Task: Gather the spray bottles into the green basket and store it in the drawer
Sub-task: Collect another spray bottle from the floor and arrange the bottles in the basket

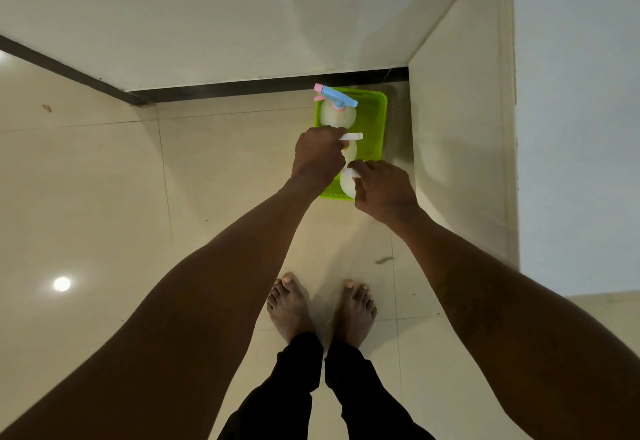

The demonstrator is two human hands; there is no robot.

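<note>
Left hand (318, 157) pinches white-nozzled translucent spray bottle (350, 143); right hand (382, 190) grips nearer one (347, 181). Green plastic basket (375, 120) directly beneath both, long axis running away.

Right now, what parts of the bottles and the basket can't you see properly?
Head view, the only one:
- Middle white spray bottle: the left hand covers its trigger side; its grip can't be judged.
- Near white spray bottle: the right hand hides its top.
- Green plastic basket: its near rim sits under both hands.
- The drawer: nowhere in view.
- The blue-and-pink-topped bottle: label too small.
</note>
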